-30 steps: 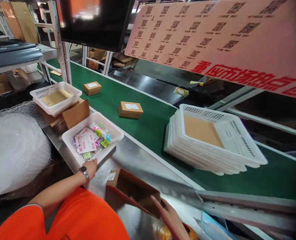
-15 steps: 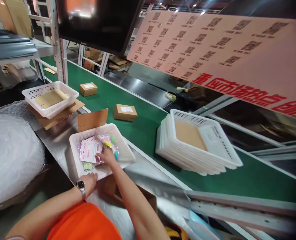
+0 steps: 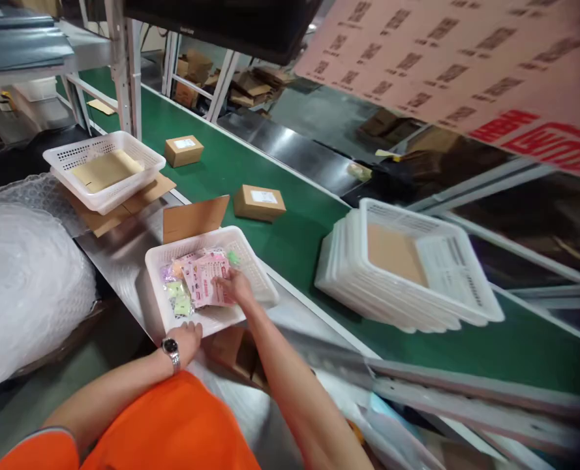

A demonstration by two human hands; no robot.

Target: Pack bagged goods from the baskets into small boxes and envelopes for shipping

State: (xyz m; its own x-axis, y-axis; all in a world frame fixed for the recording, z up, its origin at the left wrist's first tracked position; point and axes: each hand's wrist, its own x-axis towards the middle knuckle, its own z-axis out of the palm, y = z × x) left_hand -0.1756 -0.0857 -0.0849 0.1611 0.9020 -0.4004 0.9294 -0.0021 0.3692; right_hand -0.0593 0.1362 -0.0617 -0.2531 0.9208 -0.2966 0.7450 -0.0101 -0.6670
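White basket: A shallow plastic basket [image 3: 258,279] with perforated walls sat slightly askew on the steel bench [image 3: 123,267], its right side well bare and its load gathered toward the left.
Pink cards: Printed sheets [image 3: 203,284] with small pictures and red lettering lay overlapped and tilted inside, on top of the goods.
Clear packets: Glossy bags [image 3: 179,304] showed pale green, purple and orange pieces, along the left of the cards; a brighter green piece [image 3: 233,258] lay at their far right.
Right hand: It [image 3: 241,288] reached over the near rim, fingers bent onto the cards' right edge; whether they pinched the paper could not be told. The cards lay just left of the hand and touched it.
Left hand: Below a silver wristwatch [image 3: 171,346], it [image 3: 188,343] gripped the basket's near rim, the packets just beyond it on the far side.
Bench: A brown carton [image 3: 227,349], partly hidden by the right arm, lay near the basket; a cardboard flap [image 3: 196,219] stood upright at the far side.
Green conveyor: Two labelled boxes [image 3: 259,203] rode the belt [image 3: 294,254], left of stacked white baskets [image 3: 392,294].
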